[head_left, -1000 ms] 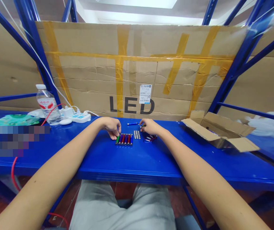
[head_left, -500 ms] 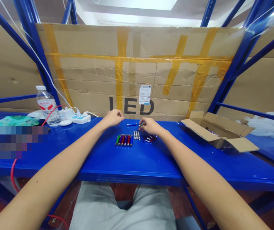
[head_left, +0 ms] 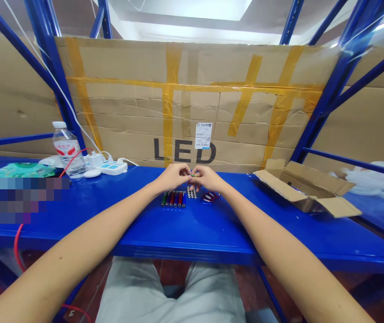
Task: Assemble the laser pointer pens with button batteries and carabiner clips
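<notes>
My left hand (head_left: 174, 176) and my right hand (head_left: 208, 177) meet above the blue table (head_left: 192, 229), fingers pinched together around a small thin object that is too small to name. Just below them lies a row of several small coloured cylinders (head_left: 174, 198), green, red, purple and blue, side by side. To its right sits a cluster of small silver button cells (head_left: 192, 193). Further right is a little heap of red and blue clips (head_left: 209, 196).
An open cardboard box (head_left: 308, 188) lies at the right. At the left stand a water bottle (head_left: 66, 149), a white power strip (head_left: 109, 167) with a red cable, and a green packet (head_left: 23, 169). A taped cardboard sheet marked LED (head_left: 185, 150) closes off the back.
My left hand left the row of cylinders, lifted toward the back, then came across to meet the right hand. The blue pen-like piece behind the cells is no longer lying on the table.
</notes>
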`<action>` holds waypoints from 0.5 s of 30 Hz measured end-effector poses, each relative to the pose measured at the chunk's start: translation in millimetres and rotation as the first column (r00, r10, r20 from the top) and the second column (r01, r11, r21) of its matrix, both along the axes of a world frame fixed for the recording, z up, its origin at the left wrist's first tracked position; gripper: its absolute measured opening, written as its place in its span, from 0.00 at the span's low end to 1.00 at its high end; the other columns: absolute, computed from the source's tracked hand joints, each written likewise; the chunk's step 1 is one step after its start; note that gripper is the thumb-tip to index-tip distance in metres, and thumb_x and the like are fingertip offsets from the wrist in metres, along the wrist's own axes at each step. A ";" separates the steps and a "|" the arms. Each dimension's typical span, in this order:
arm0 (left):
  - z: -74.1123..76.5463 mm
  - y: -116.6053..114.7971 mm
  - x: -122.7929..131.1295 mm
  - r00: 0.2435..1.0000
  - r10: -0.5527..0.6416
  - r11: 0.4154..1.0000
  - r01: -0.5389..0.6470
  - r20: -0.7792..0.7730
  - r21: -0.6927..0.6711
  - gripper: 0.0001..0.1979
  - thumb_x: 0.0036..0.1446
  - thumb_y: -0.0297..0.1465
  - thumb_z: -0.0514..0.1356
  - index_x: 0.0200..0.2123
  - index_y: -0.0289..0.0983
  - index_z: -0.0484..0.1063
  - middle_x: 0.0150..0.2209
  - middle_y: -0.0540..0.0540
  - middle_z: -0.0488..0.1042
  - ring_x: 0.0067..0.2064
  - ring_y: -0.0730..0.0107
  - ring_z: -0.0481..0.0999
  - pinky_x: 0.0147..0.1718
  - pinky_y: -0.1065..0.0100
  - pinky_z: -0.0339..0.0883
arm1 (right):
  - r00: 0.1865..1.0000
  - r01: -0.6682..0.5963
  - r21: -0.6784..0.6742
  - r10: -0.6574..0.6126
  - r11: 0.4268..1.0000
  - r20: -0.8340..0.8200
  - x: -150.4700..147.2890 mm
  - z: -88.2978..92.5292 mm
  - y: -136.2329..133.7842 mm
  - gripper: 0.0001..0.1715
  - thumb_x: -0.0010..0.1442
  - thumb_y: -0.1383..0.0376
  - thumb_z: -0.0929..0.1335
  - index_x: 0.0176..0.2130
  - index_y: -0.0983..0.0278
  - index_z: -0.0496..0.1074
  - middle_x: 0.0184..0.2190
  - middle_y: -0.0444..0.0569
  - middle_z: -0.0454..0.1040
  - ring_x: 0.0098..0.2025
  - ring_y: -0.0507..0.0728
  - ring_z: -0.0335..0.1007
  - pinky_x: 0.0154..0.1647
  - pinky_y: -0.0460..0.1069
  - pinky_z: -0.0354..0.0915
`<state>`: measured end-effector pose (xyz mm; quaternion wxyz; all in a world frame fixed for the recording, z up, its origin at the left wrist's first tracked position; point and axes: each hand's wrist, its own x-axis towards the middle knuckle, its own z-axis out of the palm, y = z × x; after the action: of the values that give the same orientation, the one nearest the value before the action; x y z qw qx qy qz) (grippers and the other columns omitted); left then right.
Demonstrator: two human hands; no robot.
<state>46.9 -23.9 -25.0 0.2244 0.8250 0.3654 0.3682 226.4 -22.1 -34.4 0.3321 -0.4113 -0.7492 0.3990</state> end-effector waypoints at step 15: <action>4.1 4.6 1.9 0.932 0.108 0.967 -0.017 0.346 -0.255 0.05 0.59 0.21 0.55 0.32 0.35 0.67 0.22 0.52 0.72 0.20 0.78 0.71 0.22 0.72 0.67 | 0.909 -0.012 0.538 -0.215 0.843 0.357 -10.6 -1.8 -9.6 0.21 0.68 0.70 0.57 0.59 0.67 0.60 0.47 0.60 0.75 0.46 0.60 0.73 0.45 0.53 0.65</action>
<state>48.8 -19.3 -20.9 0.3764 0.6977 0.3878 0.4702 215.7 -31.8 -36.3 0.2915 -0.4173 -0.8583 0.0651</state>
